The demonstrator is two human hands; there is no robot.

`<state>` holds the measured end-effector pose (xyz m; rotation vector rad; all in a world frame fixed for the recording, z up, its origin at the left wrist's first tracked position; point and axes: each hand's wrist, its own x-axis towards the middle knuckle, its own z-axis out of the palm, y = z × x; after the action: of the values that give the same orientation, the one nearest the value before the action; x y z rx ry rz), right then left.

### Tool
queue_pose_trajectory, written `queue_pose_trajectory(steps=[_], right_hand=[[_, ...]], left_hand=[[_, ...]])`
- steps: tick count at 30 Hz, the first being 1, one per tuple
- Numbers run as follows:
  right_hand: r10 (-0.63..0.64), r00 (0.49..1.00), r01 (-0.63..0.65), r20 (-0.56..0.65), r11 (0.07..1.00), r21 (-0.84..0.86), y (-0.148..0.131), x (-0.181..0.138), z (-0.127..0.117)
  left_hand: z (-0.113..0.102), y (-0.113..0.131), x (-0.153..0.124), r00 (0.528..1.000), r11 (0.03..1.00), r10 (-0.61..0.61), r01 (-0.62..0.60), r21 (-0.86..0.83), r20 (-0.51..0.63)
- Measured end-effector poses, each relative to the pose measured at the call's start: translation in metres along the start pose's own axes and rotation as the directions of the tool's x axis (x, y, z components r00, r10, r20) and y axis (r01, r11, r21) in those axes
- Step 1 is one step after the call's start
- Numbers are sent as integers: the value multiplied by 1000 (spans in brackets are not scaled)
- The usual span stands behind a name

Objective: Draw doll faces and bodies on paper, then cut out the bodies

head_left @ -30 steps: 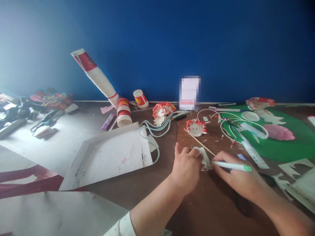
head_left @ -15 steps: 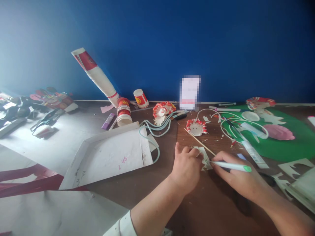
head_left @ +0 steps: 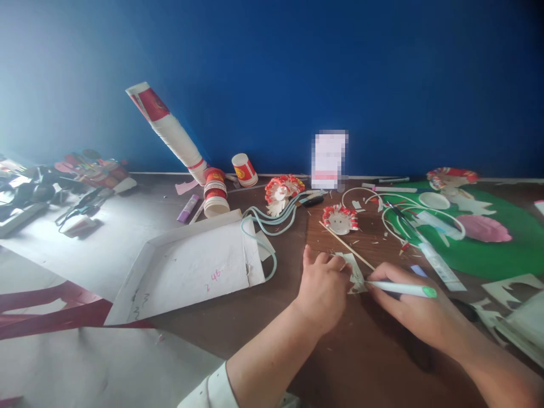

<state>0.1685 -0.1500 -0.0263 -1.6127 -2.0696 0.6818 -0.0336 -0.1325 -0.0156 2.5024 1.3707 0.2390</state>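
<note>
My right hand point(head_left: 419, 309) grips a white felt-tip pen with a green end point(head_left: 408, 289). The pen's writing end is at a small cut piece of pale paper point(head_left: 356, 272) with green marks. My left hand point(head_left: 323, 289) bears down on this paper from the left, fingers bent and thumb raised; part of the paper is hidden under it. Just beyond the paper lies a thin wooden stick point(head_left: 348, 247), slanting toward my right hand. Further back sits a cut paper cup shape with a red-and-white fringe point(head_left: 340, 220). A similar fringed piece point(head_left: 283, 192) rests to its left.
Left of my hands lies a white cardboard box lid point(head_left: 182, 266), with a pale blue cable point(head_left: 272, 229) along its edge. Stacked paper cups point(head_left: 178, 141) lean against the blue wall. A green sheet point(head_left: 459, 258) with a pink paper piece point(head_left: 484, 229) is at right.
The view has shifted very slightly. My right hand and the pen have moved a touch at the paper. My left hand stays in place on it.
</note>
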Motion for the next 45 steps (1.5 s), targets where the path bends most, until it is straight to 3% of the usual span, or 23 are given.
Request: queue_pose_trajectory(steps=[10, 21, 33, 45], right_hand=[[-22, 1000, 22, -14, 1000, 8, -4, 1, -2], [2, 1000, -2, -11, 999, 33, -3, 2, -6], [-2, 999, -3, 41, 992, 123, -8, 1, -2], [12, 998, -18, 61, 995, 103, -5, 1, 2]], left_hand=[[0, 0, 0, 1000, 1000, 0, 0, 15, 20], [-15, 3, 1, 994, 996, 32, -40, 78, 101], [-14, 3, 0, 996, 998, 25, -29, 51, 91], [-11, 1, 0, 998, 999, 37, -37, 7, 59]])
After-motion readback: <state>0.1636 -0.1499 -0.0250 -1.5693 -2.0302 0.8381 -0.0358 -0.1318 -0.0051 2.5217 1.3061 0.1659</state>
